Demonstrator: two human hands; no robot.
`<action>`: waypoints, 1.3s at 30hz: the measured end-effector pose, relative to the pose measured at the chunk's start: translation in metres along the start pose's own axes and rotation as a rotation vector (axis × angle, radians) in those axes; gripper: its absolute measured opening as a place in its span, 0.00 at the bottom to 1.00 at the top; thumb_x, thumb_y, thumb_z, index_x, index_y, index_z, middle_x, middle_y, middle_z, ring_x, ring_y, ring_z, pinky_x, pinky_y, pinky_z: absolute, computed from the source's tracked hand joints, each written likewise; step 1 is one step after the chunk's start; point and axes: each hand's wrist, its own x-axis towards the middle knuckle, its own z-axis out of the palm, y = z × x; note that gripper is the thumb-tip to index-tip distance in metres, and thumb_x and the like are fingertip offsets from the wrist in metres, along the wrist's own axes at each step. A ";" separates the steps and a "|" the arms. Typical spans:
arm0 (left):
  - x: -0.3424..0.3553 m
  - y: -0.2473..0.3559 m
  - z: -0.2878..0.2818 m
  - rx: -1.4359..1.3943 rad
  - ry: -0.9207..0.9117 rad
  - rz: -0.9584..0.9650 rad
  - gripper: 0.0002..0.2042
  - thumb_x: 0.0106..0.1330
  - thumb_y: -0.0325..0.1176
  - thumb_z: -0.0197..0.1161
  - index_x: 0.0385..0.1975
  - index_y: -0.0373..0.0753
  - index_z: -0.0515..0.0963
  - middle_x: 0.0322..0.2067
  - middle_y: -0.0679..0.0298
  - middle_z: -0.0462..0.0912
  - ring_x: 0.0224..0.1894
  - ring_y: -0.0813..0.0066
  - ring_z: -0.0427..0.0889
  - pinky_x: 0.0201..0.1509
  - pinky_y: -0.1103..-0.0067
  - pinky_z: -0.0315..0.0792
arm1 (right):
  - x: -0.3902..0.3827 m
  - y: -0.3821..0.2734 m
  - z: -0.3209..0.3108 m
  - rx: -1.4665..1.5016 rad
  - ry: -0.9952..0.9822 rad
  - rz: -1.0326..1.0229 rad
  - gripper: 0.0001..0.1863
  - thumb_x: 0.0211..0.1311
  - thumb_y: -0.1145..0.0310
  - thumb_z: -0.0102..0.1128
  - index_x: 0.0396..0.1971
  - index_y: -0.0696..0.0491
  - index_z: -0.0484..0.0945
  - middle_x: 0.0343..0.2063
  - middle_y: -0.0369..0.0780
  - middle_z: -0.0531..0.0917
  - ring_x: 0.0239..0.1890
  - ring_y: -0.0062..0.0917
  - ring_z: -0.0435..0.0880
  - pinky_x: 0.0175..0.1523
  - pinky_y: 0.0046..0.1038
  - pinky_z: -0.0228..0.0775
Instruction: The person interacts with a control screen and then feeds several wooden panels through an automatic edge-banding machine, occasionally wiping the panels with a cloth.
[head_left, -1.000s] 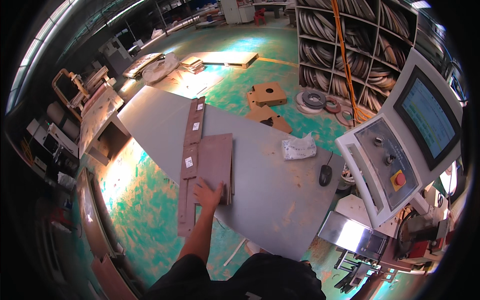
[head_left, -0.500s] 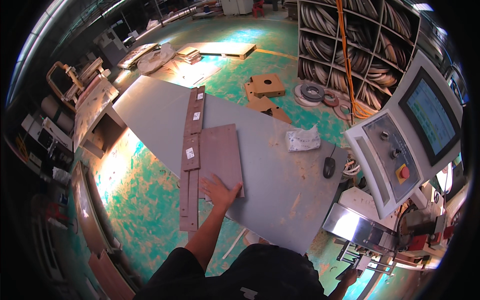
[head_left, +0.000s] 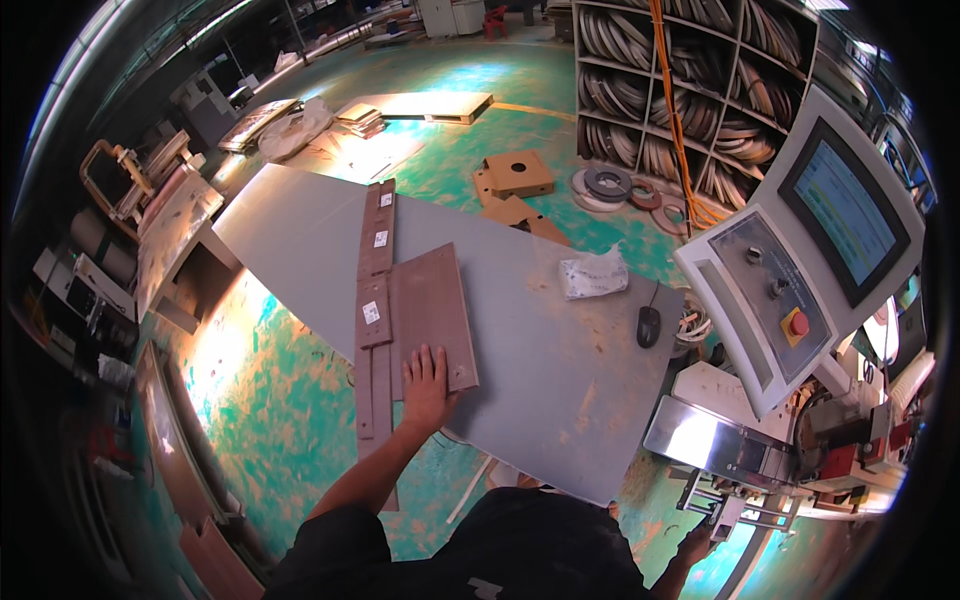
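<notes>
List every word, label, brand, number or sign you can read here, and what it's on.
Nothing is clear enough to quote.
White rectangular labels on narrow brown flat boards: print too small.
Blue-lit rectangular screen: text too small.
Grey control panel with a red round button: markings too small.
Crumpled white plastic packet: print blurred.

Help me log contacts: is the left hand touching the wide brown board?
Touching. In the head view, the left hand lies with its fingers on the wide brown board, at its near end.
</notes>
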 end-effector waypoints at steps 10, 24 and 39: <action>0.025 -0.034 -0.188 -1.242 0.671 -0.323 0.23 0.86 0.49 0.58 0.52 0.29 0.83 0.44 0.61 0.89 0.44 0.75 0.85 0.51 0.76 0.80 | -0.051 -0.165 -0.028 0.834 0.075 0.831 0.16 0.76 0.57 0.59 0.43 0.55 0.85 0.33 0.40 0.86 0.29 0.25 0.82 0.32 0.29 0.70; -0.021 0.156 -0.069 -1.719 -0.540 -0.546 0.34 0.84 0.58 0.57 0.72 0.28 0.73 0.67 0.51 0.81 0.67 0.62 0.82 0.71 0.68 0.75 | -0.010 -0.498 -0.124 1.759 -0.783 0.738 0.29 0.87 0.51 0.54 0.75 0.54 0.68 0.69 0.43 0.78 0.69 0.33 0.79 0.75 0.41 0.70; -0.071 0.287 -0.062 -1.193 -0.814 0.634 0.29 0.87 0.50 0.53 0.73 0.32 0.63 0.52 0.38 0.86 0.55 0.38 0.87 0.62 0.60 0.78 | -0.005 -0.411 -0.143 2.105 -0.112 0.818 0.20 0.86 0.61 0.58 0.69 0.52 0.75 0.65 0.38 0.84 0.68 0.28 0.83 0.75 0.34 0.76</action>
